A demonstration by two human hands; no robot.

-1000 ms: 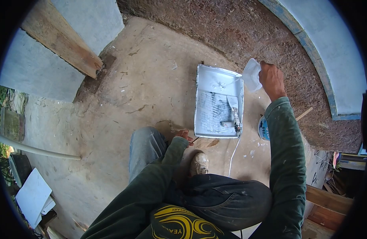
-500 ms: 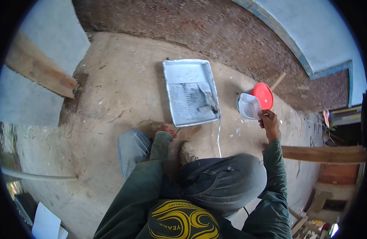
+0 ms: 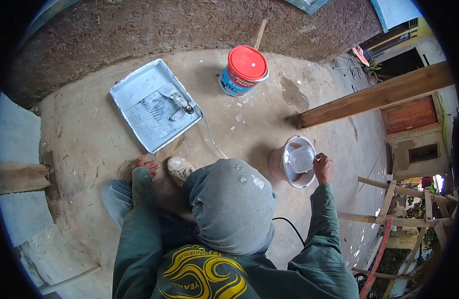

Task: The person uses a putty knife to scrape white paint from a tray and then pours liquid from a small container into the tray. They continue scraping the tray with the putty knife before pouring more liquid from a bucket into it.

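Observation:
My right hand is closed on the edge of a clear plastic food container. The container overlaps the mouth of a paint-smeared bucket standing on the floor beside my knee. My left hand is by my other knee, fingers stretched out, with nothing in it. Just ahead of it lies a paint tray coated in pale blue-white paint, with a ribbed slope. A paint-caked tool with a flat blade rests in the tray.
A paint tin with a red lid stands beyond the tray, near the rough brown wall base. One wooden post rises at the right, another at the left. A thin wire runs from the tray toward my knee.
The view has swung right, bringing the bucket into sight. My right hand has carried the plastic container from beside the red-lidded tin to the bucket. My left hand stays low near the tray.

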